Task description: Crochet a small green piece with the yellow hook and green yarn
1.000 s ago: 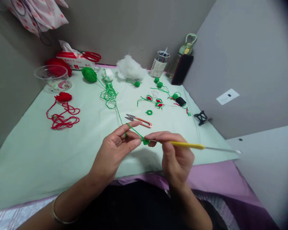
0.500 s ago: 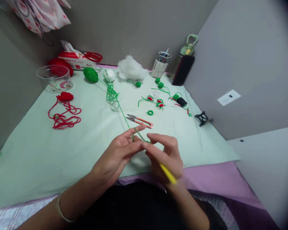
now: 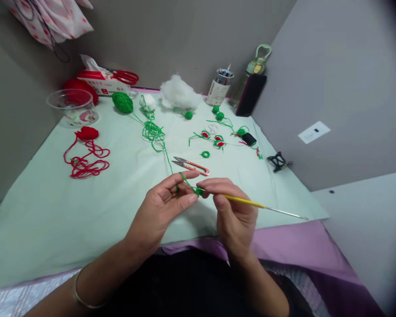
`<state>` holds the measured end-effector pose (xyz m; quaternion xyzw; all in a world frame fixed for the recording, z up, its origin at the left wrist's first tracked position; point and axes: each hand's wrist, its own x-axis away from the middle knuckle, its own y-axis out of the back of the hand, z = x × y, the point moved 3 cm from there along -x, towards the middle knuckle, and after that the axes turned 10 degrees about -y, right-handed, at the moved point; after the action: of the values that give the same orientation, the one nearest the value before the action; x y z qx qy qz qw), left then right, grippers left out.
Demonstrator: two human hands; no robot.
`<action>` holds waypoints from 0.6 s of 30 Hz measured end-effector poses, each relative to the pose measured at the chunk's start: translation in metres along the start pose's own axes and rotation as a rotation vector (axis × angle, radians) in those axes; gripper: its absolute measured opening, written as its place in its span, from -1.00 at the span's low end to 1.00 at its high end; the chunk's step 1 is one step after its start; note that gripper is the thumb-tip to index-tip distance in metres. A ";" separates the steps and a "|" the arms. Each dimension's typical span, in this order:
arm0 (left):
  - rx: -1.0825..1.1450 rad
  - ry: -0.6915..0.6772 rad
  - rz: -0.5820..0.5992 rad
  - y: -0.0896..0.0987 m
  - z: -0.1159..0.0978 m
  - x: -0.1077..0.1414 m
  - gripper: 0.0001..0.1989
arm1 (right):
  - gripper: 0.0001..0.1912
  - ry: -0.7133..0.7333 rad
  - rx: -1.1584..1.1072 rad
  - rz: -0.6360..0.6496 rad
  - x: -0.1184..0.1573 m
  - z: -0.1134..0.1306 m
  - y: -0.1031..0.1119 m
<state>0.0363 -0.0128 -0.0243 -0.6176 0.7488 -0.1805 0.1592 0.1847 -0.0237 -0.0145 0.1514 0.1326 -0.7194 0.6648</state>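
My left hand point(image 3: 166, 198) pinches a small green crochet piece point(image 3: 199, 191) between thumb and fingers, with green yarn point(image 3: 167, 158) looped over its raised index finger. My right hand point(image 3: 234, 211) is closed on a yellow-handled crochet hook point(image 3: 247, 201). One metal end of the hook points right, past the hand; the other end is at the green piece, mostly hidden by fingers. The yarn runs back to a loose green tangle point(image 3: 152, 131) and a green yarn ball point(image 3: 122, 102). Just beyond my fingertips lie orange thread snips point(image 3: 198, 167).
Red yarn point(image 3: 89, 165) and a clear plastic tub point(image 3: 71, 110) are on the left. White stuffing point(image 3: 179, 93), a pen jar point(image 3: 219, 88), a bottle point(image 3: 258, 64) and a phone point(image 3: 251, 95) stand at the back. A green ring point(image 3: 205, 154) and small crocheted pieces point(image 3: 219, 143) lie right of centre.
My right hand has turned, so the hook's yellow handle swings from pointing down toward me to pointing right, its far metal end now showing. The green piece is more visible between my hands.
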 end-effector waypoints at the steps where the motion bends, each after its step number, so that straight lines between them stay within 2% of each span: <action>1: -0.013 -0.011 -0.008 0.001 -0.001 -0.001 -0.69 | -0.79 0.012 0.012 0.011 0.000 0.002 0.000; 3: -0.023 -0.023 -0.033 0.002 -0.002 -0.002 -0.71 | -0.76 0.045 0.068 0.034 0.001 0.004 0.001; 6: 0.031 0.008 -0.069 0.001 0.000 -0.002 -0.61 | -0.67 0.135 0.254 0.039 0.006 0.001 0.001; 9: 0.175 0.132 -0.061 -0.003 0.004 0.000 -0.55 | -0.54 0.350 0.522 -0.012 0.014 -0.001 -0.001; 11: 0.272 0.221 -0.032 -0.005 0.007 0.001 -0.56 | -0.51 0.411 0.573 -0.033 0.017 -0.001 -0.001; 14: 0.314 0.257 -0.044 -0.001 0.006 -0.001 -0.59 | -0.63 0.256 0.374 -0.051 0.013 0.000 0.002; 18: 0.231 0.207 -0.098 0.004 0.003 -0.004 -0.65 | -0.78 0.048 0.008 -0.114 0.003 0.001 0.007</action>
<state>0.0345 -0.0086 -0.0287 -0.6089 0.7044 -0.3358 0.1422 0.1910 -0.0279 -0.0148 0.1635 0.1541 -0.7528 0.6187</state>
